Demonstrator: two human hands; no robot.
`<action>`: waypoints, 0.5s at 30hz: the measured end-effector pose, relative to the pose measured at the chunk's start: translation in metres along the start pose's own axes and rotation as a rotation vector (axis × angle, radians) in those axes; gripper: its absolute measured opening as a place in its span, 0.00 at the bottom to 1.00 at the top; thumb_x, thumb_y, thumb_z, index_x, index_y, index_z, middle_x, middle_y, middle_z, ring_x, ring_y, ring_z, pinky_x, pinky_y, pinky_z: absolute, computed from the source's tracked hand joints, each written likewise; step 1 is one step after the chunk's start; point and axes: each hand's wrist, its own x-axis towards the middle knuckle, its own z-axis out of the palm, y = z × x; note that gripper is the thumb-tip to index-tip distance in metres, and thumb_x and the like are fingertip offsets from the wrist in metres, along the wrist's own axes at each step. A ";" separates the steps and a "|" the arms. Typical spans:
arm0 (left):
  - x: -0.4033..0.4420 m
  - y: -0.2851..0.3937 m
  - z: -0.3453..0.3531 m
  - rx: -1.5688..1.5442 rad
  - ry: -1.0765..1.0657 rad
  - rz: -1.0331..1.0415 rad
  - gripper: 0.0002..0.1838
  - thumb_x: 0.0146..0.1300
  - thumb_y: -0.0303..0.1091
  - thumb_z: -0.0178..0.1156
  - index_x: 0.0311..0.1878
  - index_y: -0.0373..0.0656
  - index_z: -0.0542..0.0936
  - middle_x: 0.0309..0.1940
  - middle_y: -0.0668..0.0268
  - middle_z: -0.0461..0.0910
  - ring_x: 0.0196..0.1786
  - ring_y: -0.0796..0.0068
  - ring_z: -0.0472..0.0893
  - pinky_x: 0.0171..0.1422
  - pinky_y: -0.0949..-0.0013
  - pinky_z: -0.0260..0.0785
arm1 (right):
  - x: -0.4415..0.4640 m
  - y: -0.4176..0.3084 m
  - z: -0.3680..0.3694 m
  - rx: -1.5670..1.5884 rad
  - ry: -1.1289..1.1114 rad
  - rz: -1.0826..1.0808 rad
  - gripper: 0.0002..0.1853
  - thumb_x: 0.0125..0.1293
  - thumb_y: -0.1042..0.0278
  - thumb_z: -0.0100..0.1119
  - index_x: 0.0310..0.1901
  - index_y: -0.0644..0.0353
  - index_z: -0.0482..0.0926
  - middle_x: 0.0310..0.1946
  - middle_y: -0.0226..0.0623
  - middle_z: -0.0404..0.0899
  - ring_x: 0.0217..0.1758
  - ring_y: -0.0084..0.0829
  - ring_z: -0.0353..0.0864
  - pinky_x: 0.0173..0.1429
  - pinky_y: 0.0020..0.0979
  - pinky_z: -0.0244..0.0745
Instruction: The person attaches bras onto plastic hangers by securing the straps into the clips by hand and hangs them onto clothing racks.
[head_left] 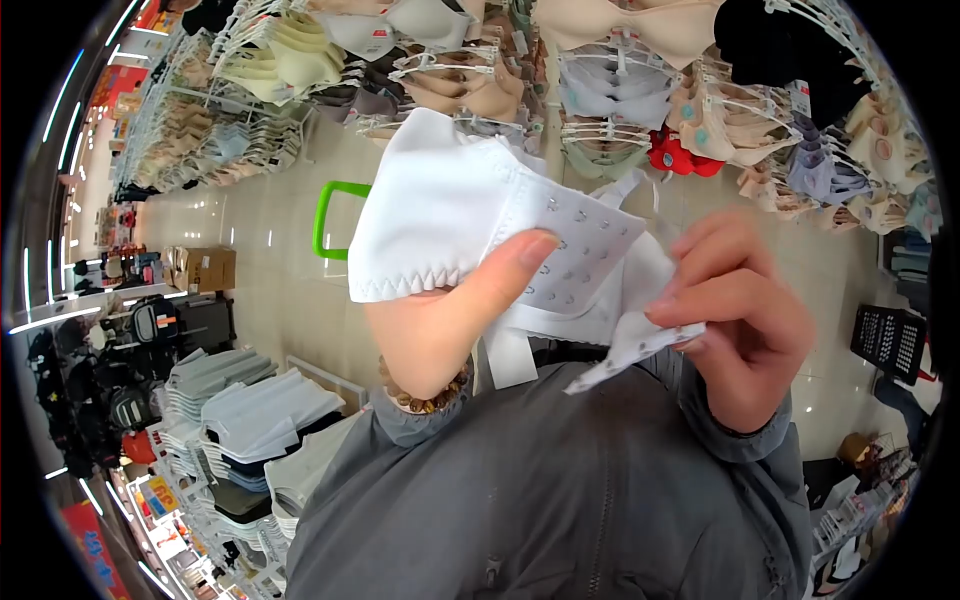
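Note:
A white bra (425,205) is spread between my hands in front of my chest. My left hand (450,320) is closed around one side of its back band, thumb on top beside a panel with rows of small metal fasteners (575,250). The other band end (640,350), dotted with small dark fasteners, is pinched between the thumb and fingers of my right hand (745,310). The two band ends are apart. A white tag (511,357) hangs below the bra. Part of the bra is hidden behind my left hand.
Racks of bras on hangers (460,80) stand ahead, with red ones (685,152) among them. Folded or hung grey shirts (270,410) are at left, near a cardboard box (200,268). A bright green handle (322,220) shows behind the bra. A black basket (888,342) is at right.

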 end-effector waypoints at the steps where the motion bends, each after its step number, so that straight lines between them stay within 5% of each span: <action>1: 0.001 -0.001 0.001 0.005 -0.024 0.019 0.21 0.50 0.20 0.70 0.48 0.32 0.76 0.41 0.64 0.81 0.44 0.76 0.78 0.52 0.70 0.69 | -0.001 -0.002 0.002 -0.003 0.004 0.000 0.05 0.55 0.75 0.60 0.34 0.65 0.81 0.29 0.37 0.76 0.34 0.29 0.70 0.45 0.30 0.62; 8: -0.002 0.005 -0.001 0.076 -0.220 -0.145 0.16 0.51 0.20 0.68 0.45 0.33 0.79 0.39 0.63 0.81 0.43 0.72 0.78 0.51 0.69 0.68 | 0.000 -0.015 0.014 0.089 0.127 0.261 0.06 0.56 0.82 0.62 0.37 0.69 0.78 0.32 0.39 0.76 0.34 0.28 0.72 0.42 0.29 0.66; 10: 0.000 0.001 -0.006 0.144 -0.368 -0.120 0.26 0.49 0.22 0.66 0.53 0.26 0.72 0.37 0.55 0.82 0.38 0.67 0.82 0.46 0.68 0.74 | 0.001 -0.015 0.014 0.048 0.154 0.286 0.06 0.56 0.83 0.61 0.36 0.69 0.77 0.32 0.39 0.76 0.34 0.27 0.72 0.40 0.27 0.66; 15: -0.004 0.009 -0.003 0.068 -0.325 -0.232 0.24 0.50 0.22 0.66 0.52 0.26 0.73 0.37 0.55 0.82 0.39 0.67 0.82 0.46 0.68 0.73 | -0.001 -0.013 0.016 0.043 0.105 0.249 0.06 0.57 0.83 0.62 0.36 0.68 0.76 0.32 0.38 0.76 0.35 0.27 0.72 0.40 0.26 0.66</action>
